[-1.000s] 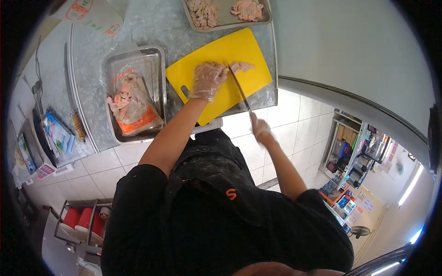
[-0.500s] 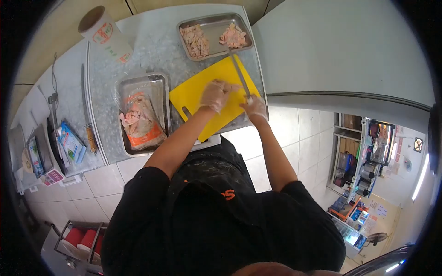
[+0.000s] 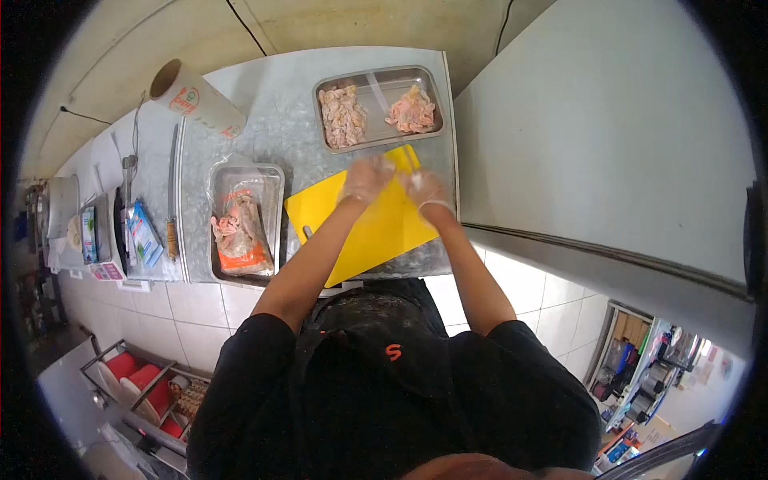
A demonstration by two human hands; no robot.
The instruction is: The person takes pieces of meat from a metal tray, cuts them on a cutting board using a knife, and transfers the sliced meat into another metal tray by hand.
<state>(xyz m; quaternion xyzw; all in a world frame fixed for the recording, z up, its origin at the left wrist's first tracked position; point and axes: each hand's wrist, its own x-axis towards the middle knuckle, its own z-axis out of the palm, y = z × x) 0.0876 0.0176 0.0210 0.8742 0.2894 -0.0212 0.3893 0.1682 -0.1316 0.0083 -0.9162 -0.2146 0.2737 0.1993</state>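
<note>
A yellow cutting board (image 3: 360, 236) lies tilted on the metal counter. Over its upper part is my left hand (image 3: 368, 180) in a clear plastic glove, its fingers smeared by motion. Close to its right, my gloved right hand (image 3: 429, 190) is closed around the pale handle of a knife. The knife's blade (image 3: 412, 158) is blurred and points away from me, near the board's far corner. Past the board, a metal tray (image 3: 380, 144) holds two heaps of cut raw meat, one left (image 3: 344, 118) and one right (image 3: 412, 112).
Left of the board, a second metal tray (image 3: 279, 208) holds an opened plastic bag of raw meat (image 3: 242, 236). A large paper-like roll (image 3: 200, 100) lies behind it. A long wooden-handled tool (image 3: 171, 238) and a blue packet (image 3: 145, 234) are further left. A grey panel (image 3: 592, 136) borders the right side.
My hands have come closer together over the board's far part. The knife blade no longer reaches the far tray's edge. My view has tilted, so the counter sits lower in the picture.
</note>
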